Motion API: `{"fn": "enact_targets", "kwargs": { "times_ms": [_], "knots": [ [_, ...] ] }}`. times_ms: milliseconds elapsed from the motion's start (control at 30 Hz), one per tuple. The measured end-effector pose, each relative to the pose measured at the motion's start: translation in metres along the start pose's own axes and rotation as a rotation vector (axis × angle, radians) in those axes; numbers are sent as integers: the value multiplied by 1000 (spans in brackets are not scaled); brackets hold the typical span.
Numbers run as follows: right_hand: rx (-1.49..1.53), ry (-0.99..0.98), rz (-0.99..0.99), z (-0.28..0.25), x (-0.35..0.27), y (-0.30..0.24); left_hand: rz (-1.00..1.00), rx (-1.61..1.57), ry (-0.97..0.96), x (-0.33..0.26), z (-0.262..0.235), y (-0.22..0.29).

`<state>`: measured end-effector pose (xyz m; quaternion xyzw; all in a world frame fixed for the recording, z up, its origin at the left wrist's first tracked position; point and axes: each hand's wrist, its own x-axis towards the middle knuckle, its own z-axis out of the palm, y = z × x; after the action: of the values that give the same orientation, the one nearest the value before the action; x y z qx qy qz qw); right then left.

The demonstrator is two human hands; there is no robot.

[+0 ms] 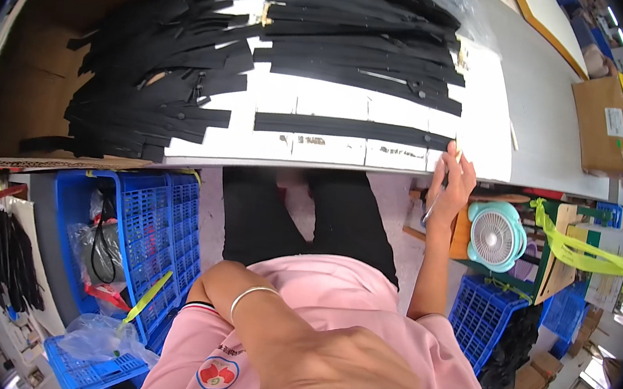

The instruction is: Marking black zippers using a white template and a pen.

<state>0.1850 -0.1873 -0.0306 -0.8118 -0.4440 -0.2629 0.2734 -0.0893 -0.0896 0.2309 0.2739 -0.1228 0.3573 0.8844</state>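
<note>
My right hand [452,185] is at the right end of a single black fabric strip [334,128] lying flat on a white marked board [485,129]. Its fingertips touch the strip's end beside a dark round button or snap. A small pale piece [458,156] shows between the bent fingers; its kind is unclear. My left hand [346,373], raised in front of my chest close to the camera, shows its back, and its fingers are hidden. Further back on the board lie several black strips [358,44], side by side. A looser pile of black strips [165,65] lies to the left.
A large cardboard box [36,67] stands open at the left, partly under the pile. Blue crates [151,238] stand below the table at left and right. A turquoise fan [495,237] is by my right forearm. Another cardboard box [600,122] sits at the table's right end.
</note>
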Motion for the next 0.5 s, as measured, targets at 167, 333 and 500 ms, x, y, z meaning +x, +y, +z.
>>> {"fn": "enact_targets", "kwargs": {
  "times_ms": [167,333,500],
  "knots": [
    [-15,-6,21,-6,5,0,196,801,-157,-13,-48,26],
    [-14,-2,12,4,6,-1,22,1647,-48,3,-129,13],
    [-33,-17,1,3,4,2,-130,2097,70,-22,-234,-8]
  ]
}}
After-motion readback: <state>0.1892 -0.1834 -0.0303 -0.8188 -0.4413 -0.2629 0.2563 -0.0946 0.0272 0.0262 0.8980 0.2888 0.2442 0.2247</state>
